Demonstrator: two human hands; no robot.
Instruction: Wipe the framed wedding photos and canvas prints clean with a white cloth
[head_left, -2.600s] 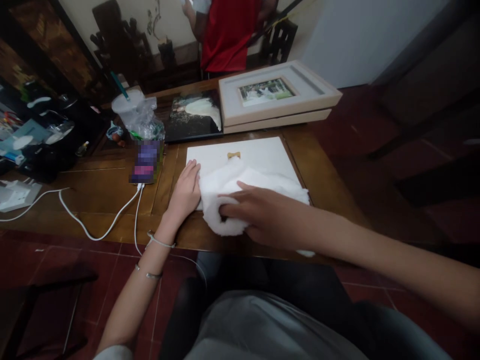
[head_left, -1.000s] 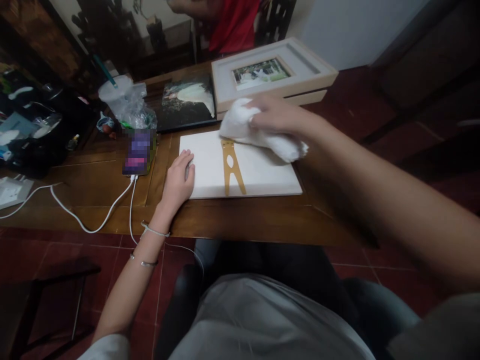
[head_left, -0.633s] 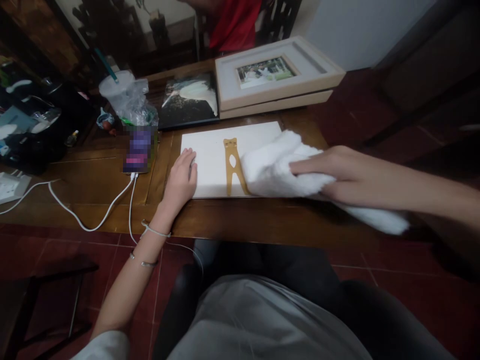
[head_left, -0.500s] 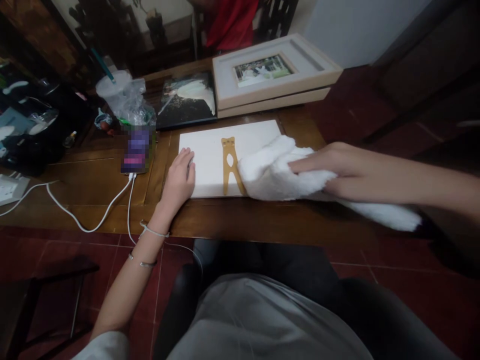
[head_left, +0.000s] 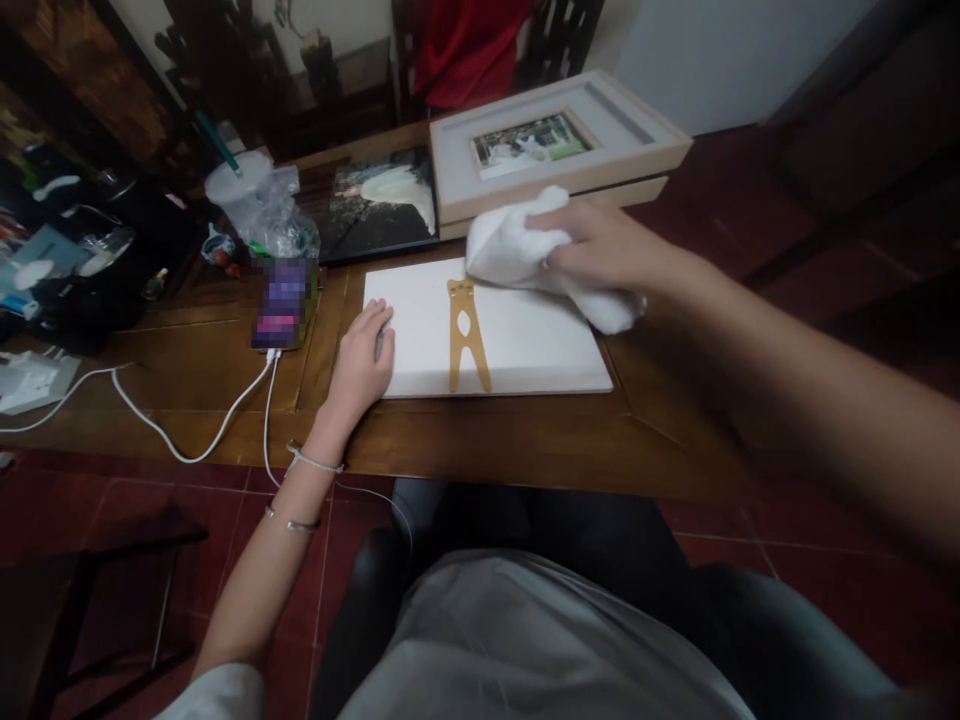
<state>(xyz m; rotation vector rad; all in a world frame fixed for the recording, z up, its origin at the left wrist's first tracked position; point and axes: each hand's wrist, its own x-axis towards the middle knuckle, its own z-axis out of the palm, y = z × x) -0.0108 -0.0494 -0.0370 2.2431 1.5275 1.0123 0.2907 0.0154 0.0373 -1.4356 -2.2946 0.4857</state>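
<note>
A flat white panel (head_left: 540, 340) lies on the wooden table, with a tan, two-legged stand piece (head_left: 454, 330) at its middle. My left hand (head_left: 365, 355) rests on the panel's left edge, fingers stretched out and holding nothing. Bunched in my right hand (head_left: 592, 240) is a fluffy white cloth (head_left: 510, 245), at the panel's far right edge, close to the framed picture. The cloth covers part of that far edge, and its loose end hangs toward the right side of the panel.
Behind the panel are a wooden framed photo (head_left: 637, 140) on a stack and a dark photo print (head_left: 382, 200). To the left stand a lidded cup with straw (head_left: 238, 180), a plastic bag (head_left: 289, 225), a charging phone (head_left: 283, 305), white cables (head_left: 191, 458) and a power strip (head_left: 34, 380).
My right hand has moved the cloth away from me, from the panel's right side to its far edge, uncovering the near right corner. My left hand stays on the left edge.
</note>
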